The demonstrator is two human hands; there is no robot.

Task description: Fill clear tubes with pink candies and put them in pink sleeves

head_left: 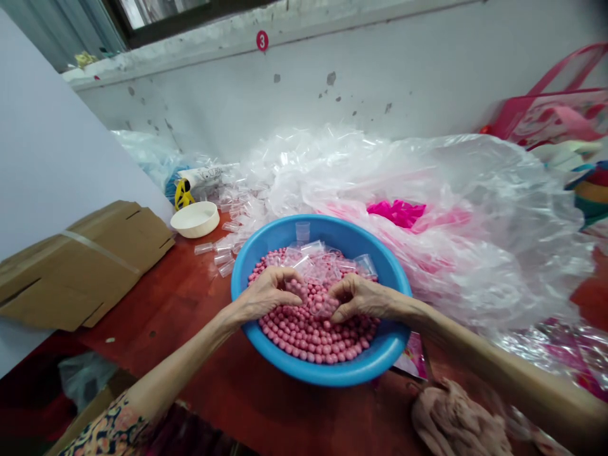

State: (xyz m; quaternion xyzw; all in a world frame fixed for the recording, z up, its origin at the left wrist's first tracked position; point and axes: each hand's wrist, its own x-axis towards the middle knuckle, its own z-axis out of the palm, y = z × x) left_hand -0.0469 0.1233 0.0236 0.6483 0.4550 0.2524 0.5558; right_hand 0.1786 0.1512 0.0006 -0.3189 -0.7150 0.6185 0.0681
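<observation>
Left hand (272, 294) and right hand (361, 297) curl inward, fingers pinching clear plastic cups (323, 306).

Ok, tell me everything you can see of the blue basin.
The blue basin is round, wide and smooth, with a broad rim, and looks like plastic. It stands upright on the red tabletop, with clear plastic film behind it and to the picture's right. Pink beads and clear cups lie inside. The left hand and right hand work over the beads; whether the arms touch the rim is unclear.
</observation>
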